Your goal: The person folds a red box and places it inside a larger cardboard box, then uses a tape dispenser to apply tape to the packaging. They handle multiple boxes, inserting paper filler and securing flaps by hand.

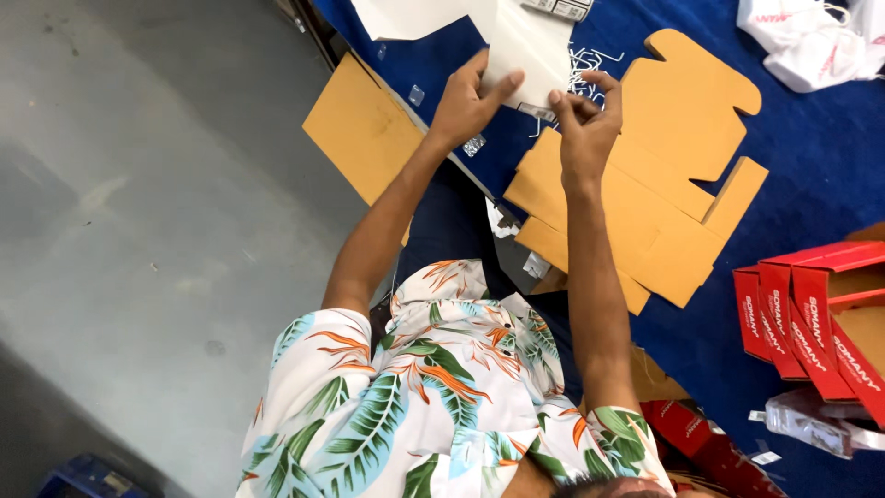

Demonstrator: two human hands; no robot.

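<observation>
1. The blue tabletop (830,138) carries everything.
2. Flat brown die-cut cardboard box blanks (664,212) lie stacked on it, the landmark here.
3. Red folded cartons (811,323) stand well apart from the blanks, toward the frame's right edge.
4. A white plastic pouch (530,46) is held above the blanks' far corner.
5. The left hand (466,106) grasps the pouch's edge, thumb on top.
6. The right hand (585,124) pinches its lower corner, fingers curled.

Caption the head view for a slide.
Both hands, left and right, grip a white sheet above flat brown cardboard blanks on blue cloth.
</observation>
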